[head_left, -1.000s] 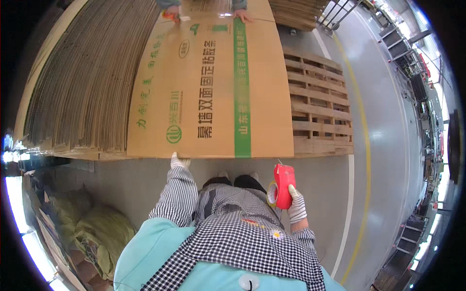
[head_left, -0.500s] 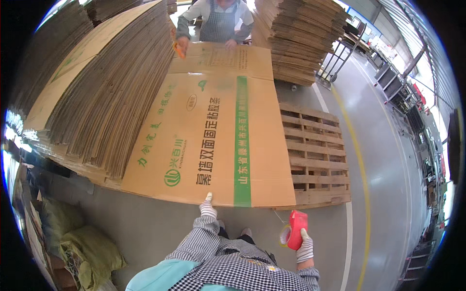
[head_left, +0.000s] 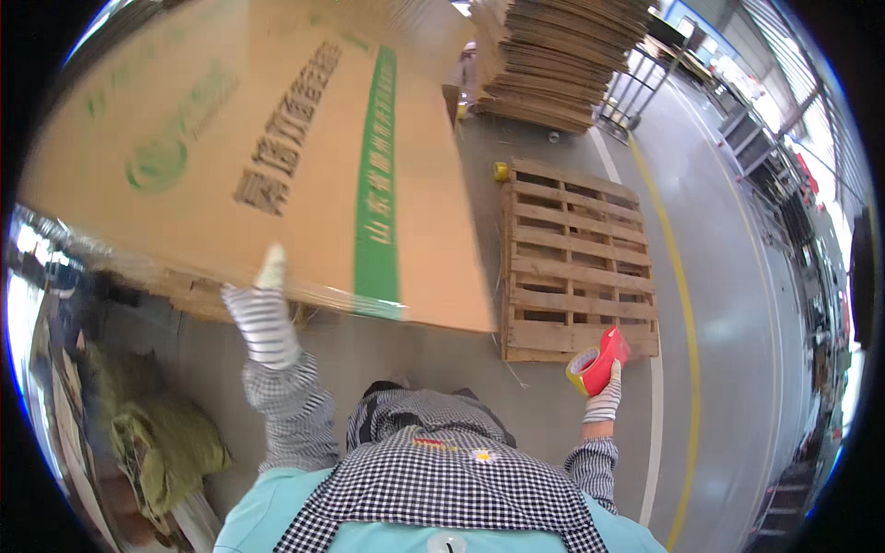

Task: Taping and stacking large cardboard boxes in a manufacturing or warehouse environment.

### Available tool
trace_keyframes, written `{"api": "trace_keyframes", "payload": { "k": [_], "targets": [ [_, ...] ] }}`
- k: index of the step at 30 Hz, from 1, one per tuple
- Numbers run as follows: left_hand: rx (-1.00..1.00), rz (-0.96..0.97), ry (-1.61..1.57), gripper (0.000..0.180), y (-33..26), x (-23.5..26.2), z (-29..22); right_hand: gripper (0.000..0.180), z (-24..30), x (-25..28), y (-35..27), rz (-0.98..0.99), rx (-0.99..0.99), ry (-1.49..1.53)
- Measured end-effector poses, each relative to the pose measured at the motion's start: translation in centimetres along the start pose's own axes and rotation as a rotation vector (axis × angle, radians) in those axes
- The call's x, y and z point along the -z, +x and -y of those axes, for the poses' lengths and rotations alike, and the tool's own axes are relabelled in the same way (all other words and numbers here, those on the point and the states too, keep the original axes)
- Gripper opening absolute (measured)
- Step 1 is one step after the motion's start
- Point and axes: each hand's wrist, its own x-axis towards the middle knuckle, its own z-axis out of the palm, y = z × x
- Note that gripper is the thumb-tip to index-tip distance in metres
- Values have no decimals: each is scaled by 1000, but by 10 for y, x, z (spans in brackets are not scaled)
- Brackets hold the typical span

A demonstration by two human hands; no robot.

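A large flat brown carton (head_left: 424,249) with a green stripe and dark print lies tilted across the upper left, over the stacked cardboard there. My left hand (head_left: 263,309), in a striped white glove, grips its near edge, thumb on top and the other fingers hidden beneath. Clear tape shines along that edge. Out to the right, my right hand (head_left: 604,398) is closed round a red tape dispenser (head_left: 614,348), which carries a roll of tape (head_left: 583,367). The dispenser is apart from the carton, in front of the pallet's near edge.
A wooden pallet (head_left: 581,269) rests on the floor to the right of the carton, with a small yellow roll (head_left: 501,172) at its far left corner. Behind stands a tall cardboard stack (head_left: 553,69). A metal trolley (head_left: 631,97) is beyond it. Green sacks (head_left: 166,452) lie at lower left.
The carton has swung left and up off the pallet, carried by my left hand. My right hand has moved right and farther forward with the tape dispenser. The co-worker opposite is now mostly hidden.
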Motion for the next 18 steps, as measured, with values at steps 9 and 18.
{"api": "trace_keyframes", "payload": {
  "k": [9, 18],
  "targets": [
    [555, 573, -2795, 41, 109, -56, 115, 68, 4, -25, 53, 189, -52, -14],
    [-591, 324, -2228, 50, -26, 188, -61, 82, 80, -43, 61, -105, 544, -73]
  ]
}}
